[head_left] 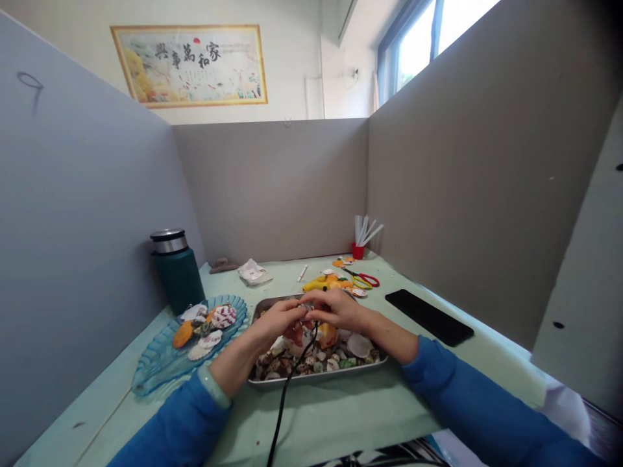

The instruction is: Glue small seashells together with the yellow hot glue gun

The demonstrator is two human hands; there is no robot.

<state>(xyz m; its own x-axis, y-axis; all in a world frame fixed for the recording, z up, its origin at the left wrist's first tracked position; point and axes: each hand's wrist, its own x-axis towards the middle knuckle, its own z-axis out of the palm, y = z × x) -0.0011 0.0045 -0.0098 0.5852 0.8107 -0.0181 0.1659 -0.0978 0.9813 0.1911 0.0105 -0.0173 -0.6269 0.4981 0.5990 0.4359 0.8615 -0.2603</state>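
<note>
My left hand (283,320) and my right hand (335,308) meet above a metal tray (318,378) full of shells and stones. Fingers of both hands are pinched together around something small and pale, too hidden to name. A black cable (286,389) runs from the table's near edge up to the fingertips. Beneath the hands lie an orange shell (328,335) and a white shell (359,345) among smaller ones.
On the left are a blue plate (146,373) with shells and a green bottle (179,279). Behind the tray lie a yellow glue gun (316,285), scissors (363,280) and a red cup (357,251) of white sticks. A black phone (428,316) is at right; partitions enclose the table.
</note>
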